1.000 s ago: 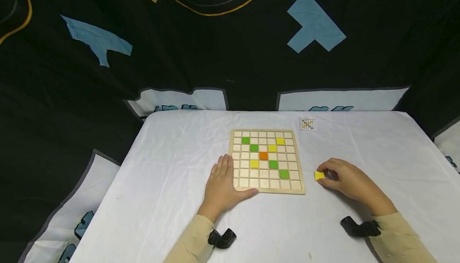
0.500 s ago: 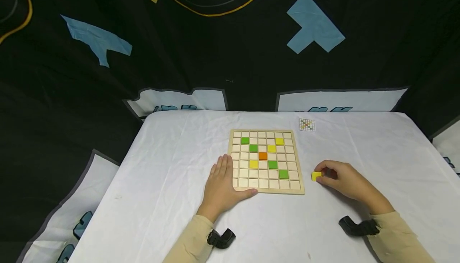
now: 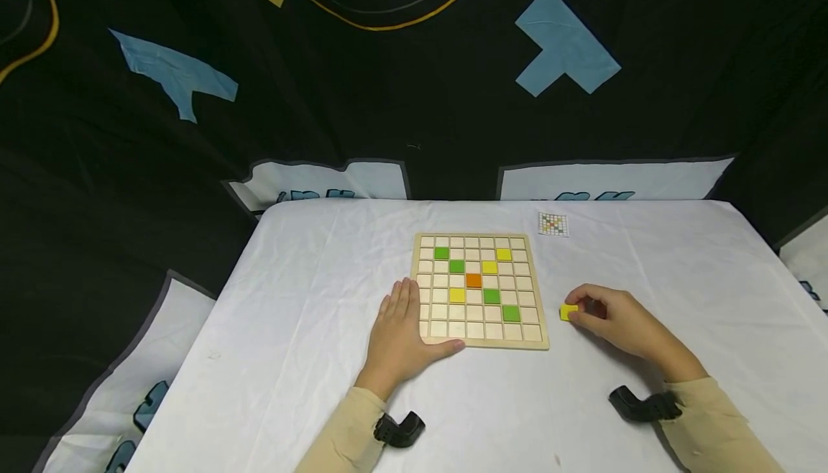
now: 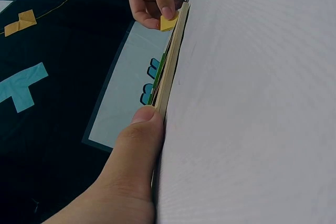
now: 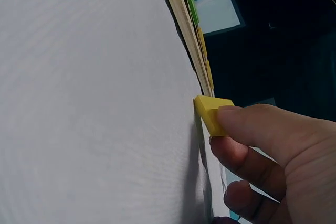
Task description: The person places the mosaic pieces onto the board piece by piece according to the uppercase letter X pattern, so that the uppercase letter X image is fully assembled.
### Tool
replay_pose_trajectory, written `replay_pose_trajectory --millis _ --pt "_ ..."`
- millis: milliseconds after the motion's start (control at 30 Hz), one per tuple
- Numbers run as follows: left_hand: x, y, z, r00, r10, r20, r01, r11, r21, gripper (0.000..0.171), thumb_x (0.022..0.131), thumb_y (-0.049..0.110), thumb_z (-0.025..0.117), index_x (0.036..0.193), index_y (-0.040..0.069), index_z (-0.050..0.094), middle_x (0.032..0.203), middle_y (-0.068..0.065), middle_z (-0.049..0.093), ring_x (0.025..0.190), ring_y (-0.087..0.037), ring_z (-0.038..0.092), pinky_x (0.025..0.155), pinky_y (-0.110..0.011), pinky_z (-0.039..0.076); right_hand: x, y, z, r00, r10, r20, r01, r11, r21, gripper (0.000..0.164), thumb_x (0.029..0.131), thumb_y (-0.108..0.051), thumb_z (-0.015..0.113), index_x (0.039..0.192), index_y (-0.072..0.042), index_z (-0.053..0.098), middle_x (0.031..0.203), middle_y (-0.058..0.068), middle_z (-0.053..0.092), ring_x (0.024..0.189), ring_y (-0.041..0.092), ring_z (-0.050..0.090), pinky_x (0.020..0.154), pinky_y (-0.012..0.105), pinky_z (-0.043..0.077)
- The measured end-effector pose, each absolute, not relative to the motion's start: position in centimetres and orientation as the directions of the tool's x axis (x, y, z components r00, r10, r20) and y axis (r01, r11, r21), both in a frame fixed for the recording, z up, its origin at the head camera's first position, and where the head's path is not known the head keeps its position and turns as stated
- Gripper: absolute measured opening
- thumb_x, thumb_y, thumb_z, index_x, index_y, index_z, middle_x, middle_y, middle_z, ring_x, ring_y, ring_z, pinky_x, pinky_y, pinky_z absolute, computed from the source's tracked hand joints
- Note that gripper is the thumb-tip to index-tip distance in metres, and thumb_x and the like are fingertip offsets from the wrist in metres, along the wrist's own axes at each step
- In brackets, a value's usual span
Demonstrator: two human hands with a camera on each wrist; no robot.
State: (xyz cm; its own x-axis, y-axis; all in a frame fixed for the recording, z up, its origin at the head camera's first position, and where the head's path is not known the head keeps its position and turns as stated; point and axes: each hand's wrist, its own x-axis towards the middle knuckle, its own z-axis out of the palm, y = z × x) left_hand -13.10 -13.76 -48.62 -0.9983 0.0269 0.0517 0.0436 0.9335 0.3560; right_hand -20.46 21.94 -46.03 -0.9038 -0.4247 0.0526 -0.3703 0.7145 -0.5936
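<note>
Though only partial, blue lettering [image 4: 146, 96] — yellow tile [image 5: 209, 109] in the right hand [image 3: 619, 320].

A white cloth with shallow creases and a few faint marks covers the table [image 3: 284, 329]. Directly on it lies a square wooden grid board [image 3: 504, 344], flat; beyond its far right corner, well apart from it, lies a small printed card [image 3: 553, 225], seemingly showing a coloured grid.

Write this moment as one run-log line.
left hand: touches board's left and near edges | right hand: pinches yellow piece, right of board | card: near board's far right corner
</note>
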Motion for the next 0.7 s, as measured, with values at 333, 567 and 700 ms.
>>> replay_pose_trajectory --millis 333,567,700 --pt "-13.0 -13.8 -48.6 -0.998 0.023 0.060 0.043 0.935 0.351 0.135 0.067 0.093 0.053 0.159 0.002 0.012 0.167 -0.014 0.012 0.156 -0.027 0.008 0.127 -0.043 0.012 -20.6 21.6 -45.8 -0.905 -0.423 0.049 -0.363 0.705 -0.610 0.014 0.091 -0.019 0.072 0.105 -0.018 0.070 0.081 -0.004 0.057 0.073 0.010 0.049 0.058 0.022 0.042" --pt "-12.9 -13.8 -48.6 -0.997 0.024 0.067 0.047 0.929 0.367 0.134 0.068 0.091 0.054 0.158 0.001 0.014 0.167 -0.015 0.013 0.156 -0.029 0.009 0.127 -0.045 0.013 -20.9 20.7 -45.8 -0.894 -0.441 0.075 -0.387 0.677 -0.626 0.016 0.091 -0.021 0.073 0.106 -0.019 0.070 0.082 -0.004 0.059 0.072 0.010 0.049 0.057 0.022 0.042" --pt "-13.0 -13.8 -48.6 -0.998 0.028 0.062 0.049 0.930 0.364 0.134 0.068 0.092 0.054 0.159 0.002 0.013 0.167 -0.014 0.012 0.156 -0.027 0.007 0.127 -0.043 0.012 -21.1 19.9 -45.7 -0.890 -0.450 0.081 -0.393 0.663 -0.637 0.016 0.091 -0.019 0.073 0.106 -0.020 0.070 0.083 -0.004 0.060 0.070 0.010 0.049 0.056 0.022 0.042"
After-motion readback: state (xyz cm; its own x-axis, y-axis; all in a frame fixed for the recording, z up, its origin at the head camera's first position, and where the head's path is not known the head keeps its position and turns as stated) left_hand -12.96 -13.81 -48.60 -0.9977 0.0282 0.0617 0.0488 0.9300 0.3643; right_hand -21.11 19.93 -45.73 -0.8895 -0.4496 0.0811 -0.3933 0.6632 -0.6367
